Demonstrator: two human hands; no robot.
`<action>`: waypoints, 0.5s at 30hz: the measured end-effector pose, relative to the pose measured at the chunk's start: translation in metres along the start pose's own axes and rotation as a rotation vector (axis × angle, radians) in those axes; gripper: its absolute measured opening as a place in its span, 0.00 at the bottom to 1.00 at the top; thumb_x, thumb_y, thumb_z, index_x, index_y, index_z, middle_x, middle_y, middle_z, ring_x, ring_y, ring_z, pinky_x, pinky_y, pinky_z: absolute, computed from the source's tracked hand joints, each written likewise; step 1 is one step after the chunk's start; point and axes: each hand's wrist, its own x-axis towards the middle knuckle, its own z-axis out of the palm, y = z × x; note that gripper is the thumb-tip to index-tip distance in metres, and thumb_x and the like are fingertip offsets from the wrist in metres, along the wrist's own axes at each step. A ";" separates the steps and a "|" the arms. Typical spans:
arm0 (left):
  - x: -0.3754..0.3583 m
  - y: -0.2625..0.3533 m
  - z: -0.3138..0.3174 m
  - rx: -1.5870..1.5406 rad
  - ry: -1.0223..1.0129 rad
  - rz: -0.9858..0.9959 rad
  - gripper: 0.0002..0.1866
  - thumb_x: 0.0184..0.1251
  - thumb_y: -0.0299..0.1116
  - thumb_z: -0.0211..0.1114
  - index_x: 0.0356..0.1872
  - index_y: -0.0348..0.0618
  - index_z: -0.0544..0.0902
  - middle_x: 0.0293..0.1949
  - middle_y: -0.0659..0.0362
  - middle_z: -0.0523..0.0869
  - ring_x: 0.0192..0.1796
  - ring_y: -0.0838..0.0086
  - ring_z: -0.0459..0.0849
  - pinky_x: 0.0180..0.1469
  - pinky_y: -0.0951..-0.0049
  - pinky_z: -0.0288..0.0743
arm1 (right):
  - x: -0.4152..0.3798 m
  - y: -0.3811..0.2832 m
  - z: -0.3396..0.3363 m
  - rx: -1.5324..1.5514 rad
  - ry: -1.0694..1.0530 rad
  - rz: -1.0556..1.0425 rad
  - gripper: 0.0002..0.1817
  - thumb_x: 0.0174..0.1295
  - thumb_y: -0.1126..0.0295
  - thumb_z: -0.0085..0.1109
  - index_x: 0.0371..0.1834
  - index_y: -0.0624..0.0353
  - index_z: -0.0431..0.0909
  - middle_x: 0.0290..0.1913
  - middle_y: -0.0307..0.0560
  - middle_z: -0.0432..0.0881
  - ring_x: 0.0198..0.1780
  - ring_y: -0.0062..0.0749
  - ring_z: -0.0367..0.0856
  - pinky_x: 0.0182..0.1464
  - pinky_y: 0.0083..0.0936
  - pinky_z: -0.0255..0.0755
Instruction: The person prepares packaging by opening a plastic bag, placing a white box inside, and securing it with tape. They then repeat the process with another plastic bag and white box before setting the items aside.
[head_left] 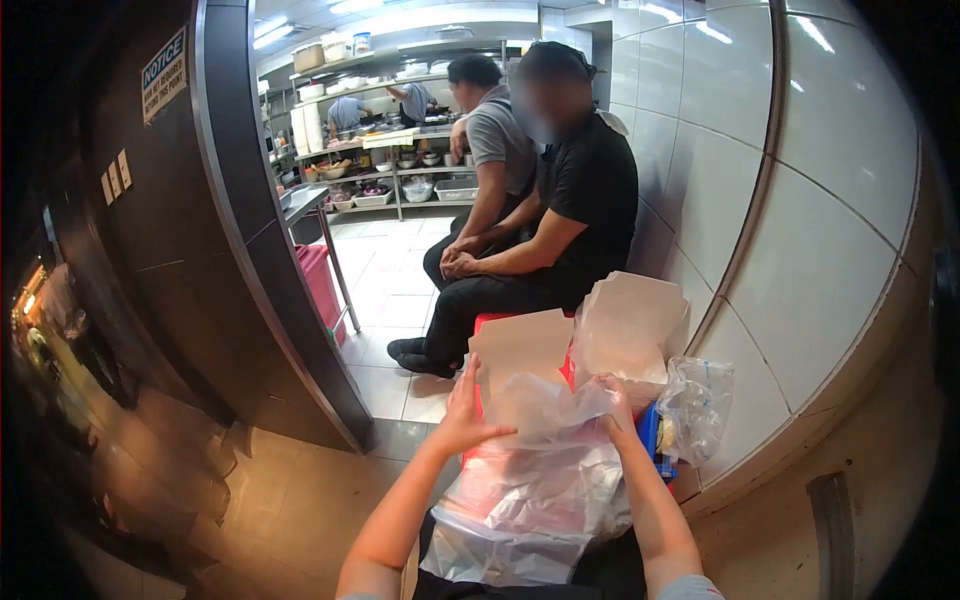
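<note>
My left hand (465, 412) is open, thumb and fingers spread, along the left side of some flat brown paper or card sheets (522, 345). My right hand (612, 402) is closed on the edge of a thin translucent plastic bag (540, 415), at its upper right. This bag overlaps the lower part of the brown sheets. More crinkled clear plastic (540, 490) spreads over my lap between my forearms; something reddish shows through it. A second stack of brown sheets (630, 315), partly wrapped in clear plastic, stands behind my right hand.
A red stool or crate (485, 322) shows under the sheets. Beside it are a blue basket (648, 432) and a crumpled clear bag (700, 405), near the tiled wall (820, 210). Two seated people (590, 190) are ahead. A dark door frame (265, 250) stands left; kitchen shelves (400, 170) lie beyond.
</note>
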 end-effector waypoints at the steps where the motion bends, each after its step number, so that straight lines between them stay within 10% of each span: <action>1: 0.012 -0.014 0.006 -0.125 -0.021 -0.031 0.66 0.39 0.43 0.78 0.72 0.43 0.36 0.69 0.45 0.57 0.72 0.55 0.53 0.71 0.63 0.47 | 0.003 0.000 0.000 0.009 0.011 0.055 0.05 0.63 0.71 0.53 0.39 0.59 0.73 0.32 0.34 0.77 0.33 0.16 0.75 0.37 0.15 0.71; 5: 0.042 -0.046 0.019 -0.292 -0.334 -0.178 0.63 0.42 0.40 0.77 0.72 0.43 0.37 0.65 0.46 0.65 0.70 0.60 0.57 0.70 0.64 0.49 | 0.018 0.003 -0.007 -0.029 0.003 0.146 0.06 0.63 0.70 0.56 0.40 0.58 0.74 0.34 0.34 0.77 0.35 0.16 0.75 0.39 0.16 0.71; 8: 0.056 -0.119 0.056 -0.339 -0.390 -0.179 0.41 0.48 0.43 0.75 0.61 0.40 0.64 0.46 0.54 0.79 0.51 0.68 0.75 0.53 0.70 0.67 | 0.031 0.005 -0.009 0.074 -0.024 0.176 0.06 0.62 0.69 0.56 0.39 0.59 0.75 0.34 0.34 0.78 0.36 0.16 0.75 0.39 0.16 0.71; 15: 0.046 -0.067 0.016 -0.931 -0.140 -0.276 0.11 0.60 0.33 0.67 0.40 0.45 0.76 0.25 0.71 0.75 0.25 0.88 0.70 0.28 0.85 0.64 | 0.053 0.002 -0.011 0.019 -0.032 0.201 0.08 0.62 0.67 0.57 0.35 0.61 0.75 0.22 0.37 0.75 0.23 0.19 0.74 0.25 0.19 0.70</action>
